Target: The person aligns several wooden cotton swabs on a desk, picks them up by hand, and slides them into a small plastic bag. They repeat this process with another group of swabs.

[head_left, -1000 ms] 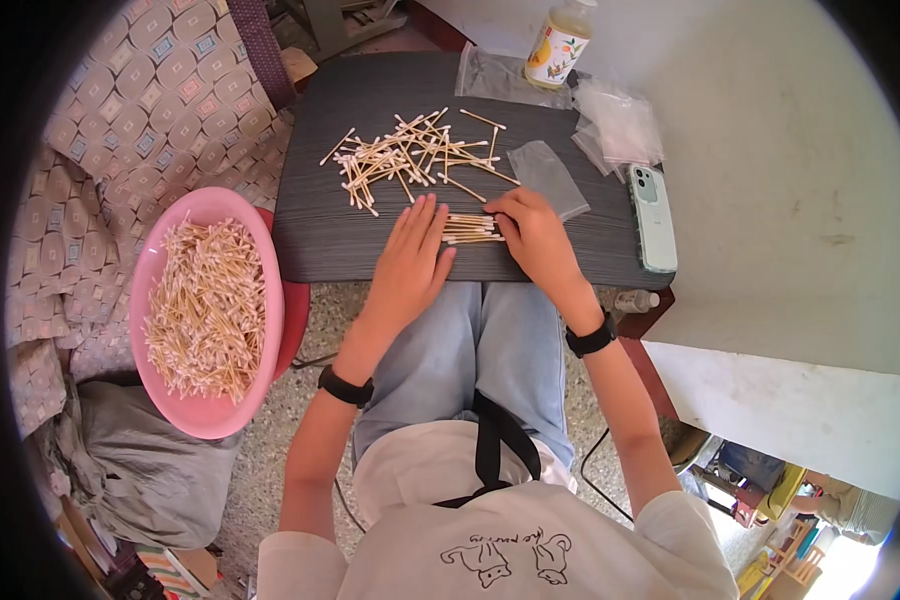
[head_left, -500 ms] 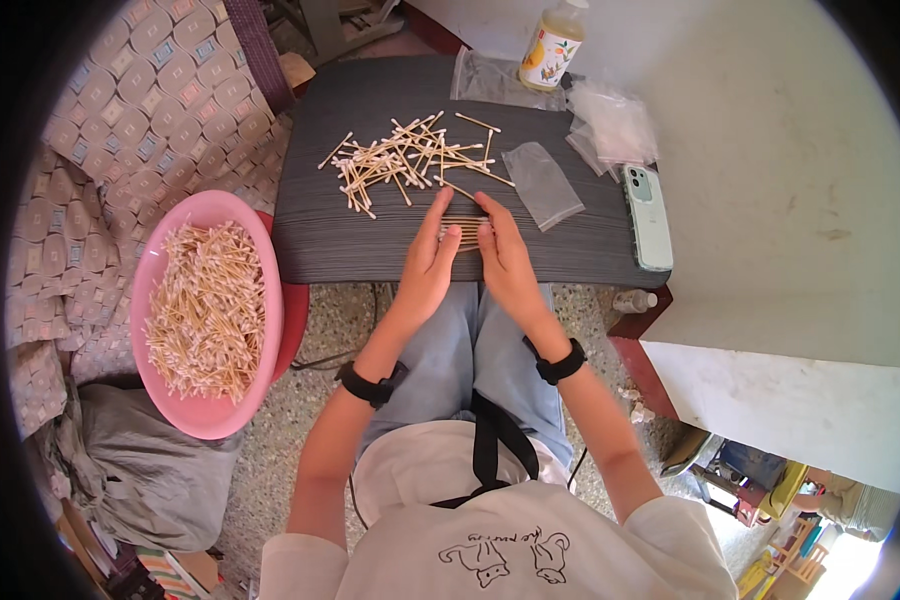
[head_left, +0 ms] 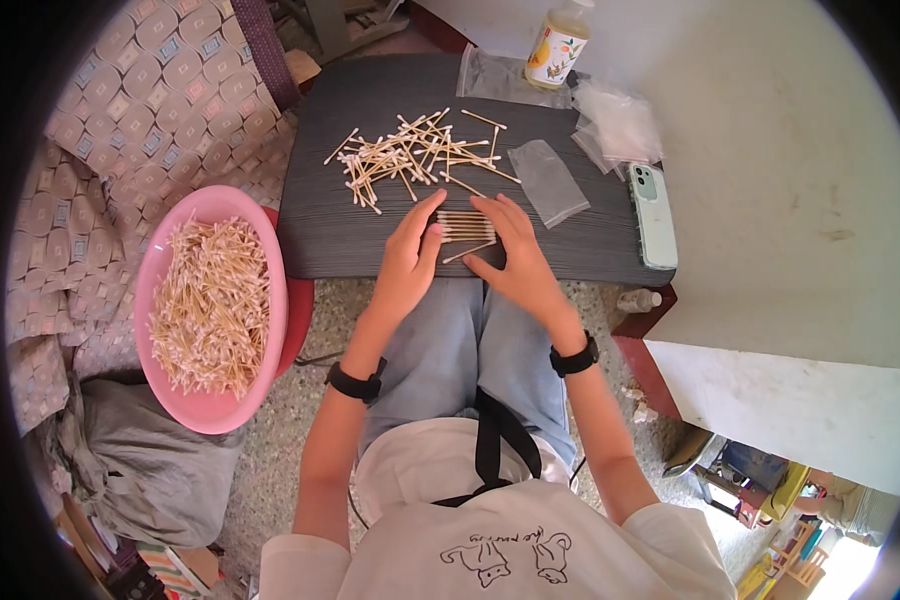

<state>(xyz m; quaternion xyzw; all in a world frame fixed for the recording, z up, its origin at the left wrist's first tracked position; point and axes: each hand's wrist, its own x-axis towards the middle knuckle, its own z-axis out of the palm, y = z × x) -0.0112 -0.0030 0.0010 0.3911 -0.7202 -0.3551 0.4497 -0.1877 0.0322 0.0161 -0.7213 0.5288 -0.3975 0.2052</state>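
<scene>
Several cotton swabs lie side by side in a neat row at the near part of the dark table. One swab rests at a slant just below that row. My left hand is at the row's left end, fingers apart, with the fingertips close to the swab tips. At the right end, my right hand is open, its thumb beside the slanted swab and its fingers near the row. Farther back lies a loose heap of cotton swabs. To the right of the heap is a flat clear zip bag.
A pink basin full of cotton swabs stands left of the table. Along the table's right side are a pale green phone, a stack of clear bags and a bottle. A wall rises on the right.
My hands have parted from around the swabs, the left moving left and the right moving right. The row now shows between them, with one swab slanted below it.
</scene>
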